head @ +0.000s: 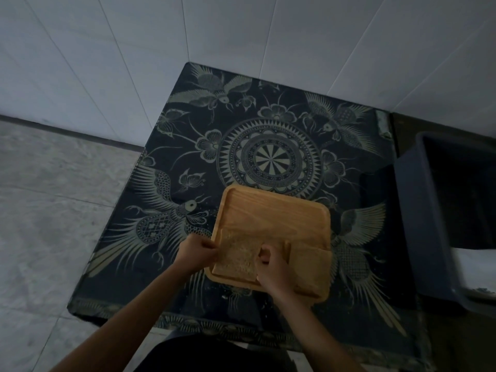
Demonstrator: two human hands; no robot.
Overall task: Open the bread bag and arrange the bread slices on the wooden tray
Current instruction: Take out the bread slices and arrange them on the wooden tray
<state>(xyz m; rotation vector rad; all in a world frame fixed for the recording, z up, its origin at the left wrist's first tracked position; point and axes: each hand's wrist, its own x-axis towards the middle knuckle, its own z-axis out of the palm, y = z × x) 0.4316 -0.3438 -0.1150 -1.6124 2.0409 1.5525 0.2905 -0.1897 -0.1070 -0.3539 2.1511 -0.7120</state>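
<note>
A square wooden tray [273, 210] lies on the near half of a dark patterned table. One bread slice [237, 255] rests flat in the tray's near-left corner. My left hand [194, 252] pinches that slice's left edge. My right hand [272, 269] grips its right edge, fingers curled over it. A second slice [312, 264] lies flat in the near-right corner, beside my right hand. The far half of the tray is bare wood. No bread bag is visible.
The table [268, 124] wears a dark cloth with bird and mandala patterns and stands in a white-tiled corner. A dark blue plastic bin [418, 224] stands close on the right. Grey floor tiles [53, 197] lie to the left.
</note>
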